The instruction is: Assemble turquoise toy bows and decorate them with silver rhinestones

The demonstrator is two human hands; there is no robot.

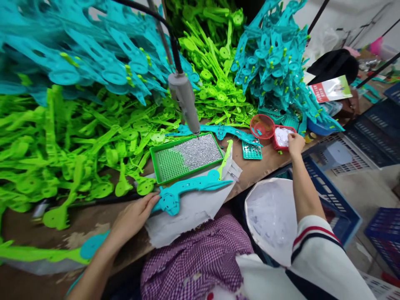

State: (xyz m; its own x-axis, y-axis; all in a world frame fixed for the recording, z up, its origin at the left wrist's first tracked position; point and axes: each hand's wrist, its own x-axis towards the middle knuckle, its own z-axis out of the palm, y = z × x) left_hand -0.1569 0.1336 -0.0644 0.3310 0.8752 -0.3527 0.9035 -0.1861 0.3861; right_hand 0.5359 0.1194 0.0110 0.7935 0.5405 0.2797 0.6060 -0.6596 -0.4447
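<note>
My left hand [135,217] is closed on one end of a long blue plastic part [190,185], which lies on a white cloth [187,216] at the table edge. A lime-green arm [226,158] joins the blue part near its right end. Over on the right, my right hand [296,145] dips its pinched fingers into a small red basket [283,146] of white bits; whatever they grip is hidden. Behind the blue part sits a green tray [168,166] partly filled with small silvery screws [200,150]. A grey electric screwdriver [185,102] hangs point-down over it.
Lime-green parts [109,141] and blue parts [93,50] are heaped along the back and left. Beside the red basket are a round red basket [262,126] and a teal tray [251,150] of small metal pieces. A white-lined container [270,212] stands below the table edge.
</note>
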